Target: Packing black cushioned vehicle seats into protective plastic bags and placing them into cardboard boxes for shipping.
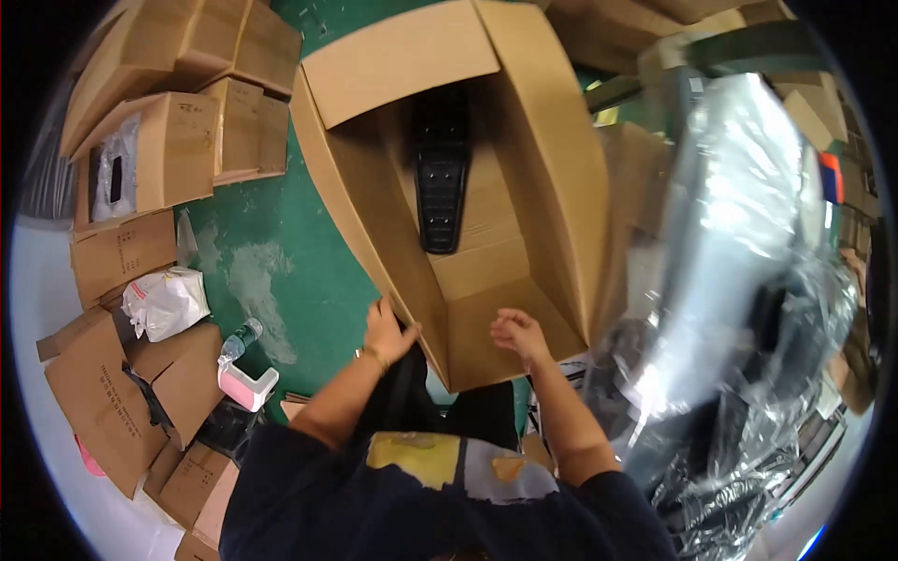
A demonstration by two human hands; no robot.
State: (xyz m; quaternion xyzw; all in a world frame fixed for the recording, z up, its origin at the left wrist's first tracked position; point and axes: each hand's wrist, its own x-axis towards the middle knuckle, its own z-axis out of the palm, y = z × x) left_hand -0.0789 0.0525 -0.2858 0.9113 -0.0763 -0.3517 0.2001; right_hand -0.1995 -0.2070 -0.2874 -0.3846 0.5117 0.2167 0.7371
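A tall open cardboard box (547,178) stands in front of me, its far flap raised. Inside it lies a long, tapering black piece (440,192) with a padded, ribbed look and small shiny dots; its far end is in the shadow under the flap. My left hand (388,334) grips the box's near left edge, with the thumb on the wall's rim. Over the near end of the box, my right hand (517,335) hovers with loosely curled fingers and nothing visible in it.
Several cardboard boxes (187,131) are stacked at the left. A white plastic bag (168,301), a clear bottle (241,339) and a pink-and-white container (248,383) sit nearer. Large items in clear plastic wrap (730,243) crowd the right side. The floor (271,234) is green.
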